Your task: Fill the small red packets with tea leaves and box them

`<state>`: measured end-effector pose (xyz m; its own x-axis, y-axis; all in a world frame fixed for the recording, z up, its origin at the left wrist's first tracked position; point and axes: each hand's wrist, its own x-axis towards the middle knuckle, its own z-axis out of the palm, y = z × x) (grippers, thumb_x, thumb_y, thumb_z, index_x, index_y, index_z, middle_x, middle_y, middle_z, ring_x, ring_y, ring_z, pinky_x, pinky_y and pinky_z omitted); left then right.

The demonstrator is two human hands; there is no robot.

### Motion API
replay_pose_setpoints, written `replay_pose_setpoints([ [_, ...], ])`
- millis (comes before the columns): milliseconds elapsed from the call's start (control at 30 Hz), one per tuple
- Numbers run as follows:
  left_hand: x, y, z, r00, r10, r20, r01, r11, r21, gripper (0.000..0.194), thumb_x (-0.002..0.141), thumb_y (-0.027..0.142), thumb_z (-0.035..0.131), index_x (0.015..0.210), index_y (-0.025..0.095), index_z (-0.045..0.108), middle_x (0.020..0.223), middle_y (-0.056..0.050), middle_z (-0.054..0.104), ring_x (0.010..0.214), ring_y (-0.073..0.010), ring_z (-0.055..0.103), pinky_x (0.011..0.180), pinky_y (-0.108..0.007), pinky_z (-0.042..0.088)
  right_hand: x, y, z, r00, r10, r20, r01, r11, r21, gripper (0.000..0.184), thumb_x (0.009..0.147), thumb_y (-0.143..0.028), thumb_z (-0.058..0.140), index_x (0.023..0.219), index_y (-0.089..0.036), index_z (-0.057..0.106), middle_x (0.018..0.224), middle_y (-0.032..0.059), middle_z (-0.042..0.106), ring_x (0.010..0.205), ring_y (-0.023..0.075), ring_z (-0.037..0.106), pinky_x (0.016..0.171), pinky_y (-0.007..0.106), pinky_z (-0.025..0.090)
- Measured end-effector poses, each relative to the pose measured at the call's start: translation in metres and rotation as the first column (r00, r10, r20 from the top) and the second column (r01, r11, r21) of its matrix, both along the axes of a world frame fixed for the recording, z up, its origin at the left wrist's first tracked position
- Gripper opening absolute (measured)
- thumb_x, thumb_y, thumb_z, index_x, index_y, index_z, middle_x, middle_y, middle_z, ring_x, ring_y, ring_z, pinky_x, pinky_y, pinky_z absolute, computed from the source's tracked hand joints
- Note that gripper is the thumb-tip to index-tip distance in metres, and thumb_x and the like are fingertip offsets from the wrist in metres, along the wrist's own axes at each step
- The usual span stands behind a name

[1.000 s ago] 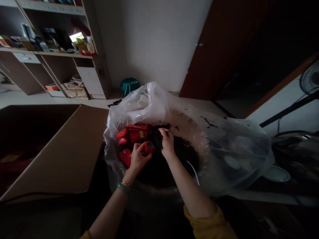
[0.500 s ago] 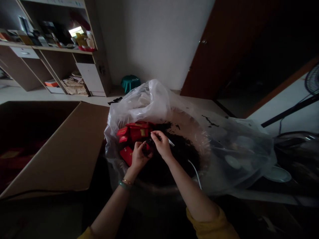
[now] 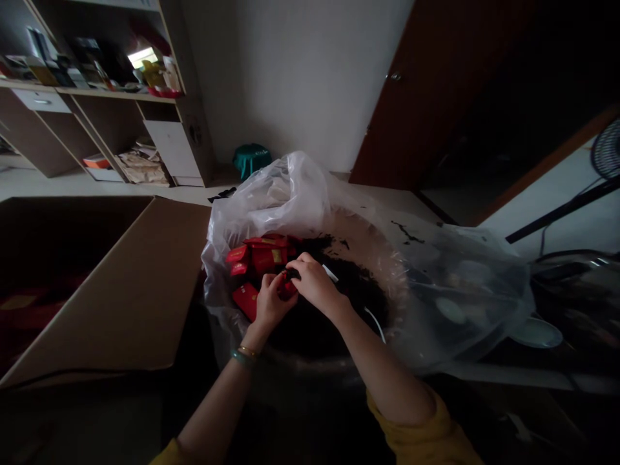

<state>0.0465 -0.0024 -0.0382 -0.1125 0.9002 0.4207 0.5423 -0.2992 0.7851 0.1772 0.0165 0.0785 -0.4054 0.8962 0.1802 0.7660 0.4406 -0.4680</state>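
The left hand (image 3: 271, 302) is clamped on a small red packet (image 3: 287, 288), thumb and fingers around its sides. The right hand (image 3: 312, 283) has its fingers bent down at the packet's top, where dark matter shows; whether they are closed on any of it, I cannot tell. The packet is above a round tub (image 3: 371, 240), near its middle.

Pale marks and gold patches show on the red packs (image 3: 266, 257) in the tub, too small to read. Pale lettering on a teal bundle (image 3: 250, 159) by the wall is also unreadable.

Clear plastic (image 3: 303, 187) lines the tub and spreads out beyond its rim. Inside, the red packs lie on the left and dark, leaf-like shreds (image 3: 356, 281) fill the middle and right, with a white strip (image 3: 330, 273) and a curved white piece (image 3: 375, 324) among them. An open carton (image 3: 126, 284) left of the tub holds more red packs.

Shreds also lie on the plastic at right. Behind are a crowded shelf unit (image 3: 175, 148), a pale wall and a brown door (image 3: 387, 123); a fan (image 3: 607, 152) stands far right.
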Motion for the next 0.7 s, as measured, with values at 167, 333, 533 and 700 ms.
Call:
replay_pose_setpoints([
  [167,-0.001,0.001,-0.001,1.0,0.014,-0.01,-0.014,1.0,-0.008,0.059,0.065,0.024,0.073,0.121,0.023,0.055,0.103,-0.004,0.05,0.089,-0.0173,0.059,0.067,-0.027,0.056,0.001,-0.003,-0.007,0.998,0.007,-0.064,-0.008,1.0,-0.015,0.044,0.079,-0.006,0.056,0.12,-0.021,0.059,0.11,0.0068,0.06,0.1,0.0175,0.061,0.091,0.029,0.046],
  [333,-0.001,0.001,0.0,1.0,0.022,0.009,-0.022,1.0,-0.011,0.07,0.065,0.023,0.073,0.13,0.024,0.048,0.105,-0.004,0.052,0.087,-0.017,0.06,0.067,-0.028,0.057,0.01,-0.009,-0.009,0.999,0.012,0.036,-0.01,0.998,-0.062,0.043,0.088,-0.011,0.048,0.13,-0.018,0.051,0.116,0.0108,0.067,0.111,0.0221,0.059,0.096,0.04,0.042],
  [533,0.0,0.0,0.002,0.998,-0.035,0.055,0.036,0.999,-0.009,0.07,0.067,0.02,0.071,0.132,0.026,0.045,0.107,-0.005,0.051,0.089,-0.0173,0.06,0.071,-0.03,0.058,0.015,-0.01,-0.009,0.998,0.069,-0.001,-0.069,0.998,0.017,0.037,0.087,-0.013,0.052,0.123,-0.02,0.054,0.111,0.0078,0.069,0.114,0.0189,0.056,0.097,0.036,0.041],
  [700,-0.001,0.001,-0.001,0.983,-0.114,0.14,0.112,0.993,0.022,0.071,0.07,0.018,0.068,0.135,0.027,0.041,0.106,-0.005,0.051,0.09,-0.0164,0.06,0.073,-0.032,0.059,0.015,-0.01,-0.012,0.99,0.071,0.12,-0.069,0.997,-0.022,0.025,0.085,-0.025,0.061,0.11,-0.019,0.062,0.111,0.0101,0.066,0.116,0.0227,0.054,0.096,0.04,0.041],
])
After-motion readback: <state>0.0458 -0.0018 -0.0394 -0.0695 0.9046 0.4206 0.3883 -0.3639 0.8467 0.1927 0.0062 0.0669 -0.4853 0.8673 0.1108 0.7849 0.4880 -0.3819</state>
